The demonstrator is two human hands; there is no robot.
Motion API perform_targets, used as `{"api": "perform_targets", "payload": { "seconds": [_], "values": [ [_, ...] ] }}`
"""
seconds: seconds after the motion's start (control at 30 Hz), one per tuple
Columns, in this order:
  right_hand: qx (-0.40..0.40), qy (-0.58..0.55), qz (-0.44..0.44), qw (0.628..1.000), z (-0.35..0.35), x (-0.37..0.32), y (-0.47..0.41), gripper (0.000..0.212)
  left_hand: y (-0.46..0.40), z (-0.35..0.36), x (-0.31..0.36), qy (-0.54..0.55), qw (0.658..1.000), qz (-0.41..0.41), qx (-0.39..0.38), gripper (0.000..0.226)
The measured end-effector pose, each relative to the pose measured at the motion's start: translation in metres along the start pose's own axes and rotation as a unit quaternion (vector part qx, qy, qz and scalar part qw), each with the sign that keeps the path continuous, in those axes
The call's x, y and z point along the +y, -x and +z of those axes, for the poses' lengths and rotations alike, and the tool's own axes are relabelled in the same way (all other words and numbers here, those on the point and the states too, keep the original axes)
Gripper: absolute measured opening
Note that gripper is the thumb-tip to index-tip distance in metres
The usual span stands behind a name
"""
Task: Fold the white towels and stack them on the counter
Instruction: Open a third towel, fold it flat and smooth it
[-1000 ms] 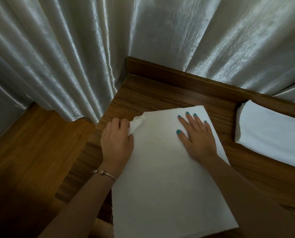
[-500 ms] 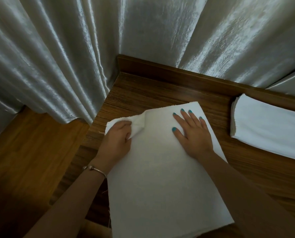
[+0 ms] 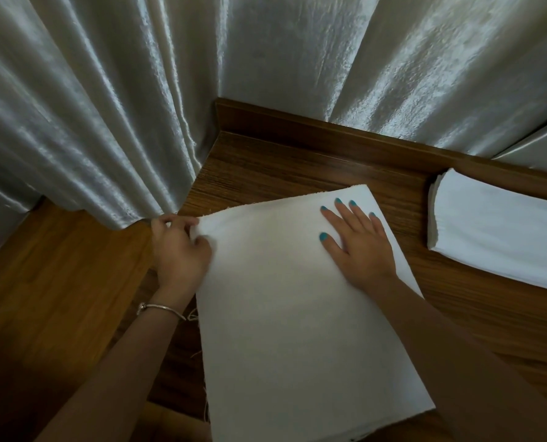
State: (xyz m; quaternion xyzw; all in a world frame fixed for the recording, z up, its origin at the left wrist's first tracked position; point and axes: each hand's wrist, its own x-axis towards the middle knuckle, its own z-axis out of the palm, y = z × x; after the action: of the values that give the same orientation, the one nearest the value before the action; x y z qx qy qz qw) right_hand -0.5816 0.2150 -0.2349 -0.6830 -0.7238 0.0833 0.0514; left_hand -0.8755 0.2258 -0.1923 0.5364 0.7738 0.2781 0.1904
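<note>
Lying flat under the straight-fingered right hand, white towel, far-left corner pinched by left hand.

One white towel lies flat and smooth on the wooden worktop, its near end reaching the front edge. Well to its right sits a folded stack of white towels, edges neatly aligned.
</note>
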Motion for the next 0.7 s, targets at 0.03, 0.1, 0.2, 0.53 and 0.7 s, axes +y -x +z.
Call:
{"api": "perform_targets", "payload": {
  "seconds": [0.03,0.1,0.2,0.53,0.7],
  "values": [
    [0.0,0.001,0.0,1.0,0.0,0.0,0.0,0.06,0.004,0.001,0.003,-0.043,0.998,0.019,0.032,0.032],
    [0.0,0.004,0.0,1.0,0.0,0.001,0.0,0.059,0.015,0.006,0.011,-0.092,0.989,0.099,0.066,0.034],
    [-0.008,0.012,-0.003,1.0,0.0,0.001,0.0,0.059,0.03,0.032,0.024,-0.1,0.966,0.24,0.015,0.031],
    [-0.02,0.041,0.02,0.999,-0.001,0.0,-0.001,0.066,0.033,0.05,0.0,-0.249,0.956,0.134,-0.075,0.067],
    [-0.015,0.045,0.165,0.985,-0.002,-0.005,-0.001,0.067,0.034,0.053,0.003,-0.282,0.952,0.099,-0.071,0.071]
  ]
}}
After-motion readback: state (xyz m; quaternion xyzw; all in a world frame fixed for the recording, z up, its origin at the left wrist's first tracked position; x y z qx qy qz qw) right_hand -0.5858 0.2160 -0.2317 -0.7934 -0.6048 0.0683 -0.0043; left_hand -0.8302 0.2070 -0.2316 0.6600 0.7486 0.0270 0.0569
